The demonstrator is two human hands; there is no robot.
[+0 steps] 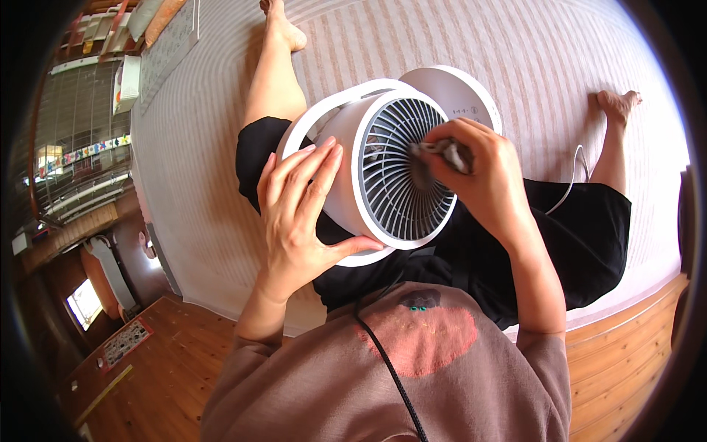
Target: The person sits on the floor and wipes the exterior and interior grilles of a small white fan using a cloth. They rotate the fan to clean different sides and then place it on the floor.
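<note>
A white electric fan [343, 160] with a dark round front grille [386, 182] lies tilted between my legs, its round base [458, 94] beyond the head. A white curved bracket [309, 119] runs around the fan's head. My left hand [301, 215] rests spread on the white housing, its thumb near the grille's lower rim. My right hand [480, 166] pinches a crumpled greyish cloth [454, 154] against the middle of the grille. Part of the cloth is hidden by my fingers, and its dark end is blurred.
A striped pale rug [364, 38] lies under my outstretched legs. A white cable [569, 185] runs over my right leg. A black cord [386, 359] hangs down my shirt. Wooden flooring [165, 359] borders the rug, with a patterned flat thing [126, 342] at lower left.
</note>
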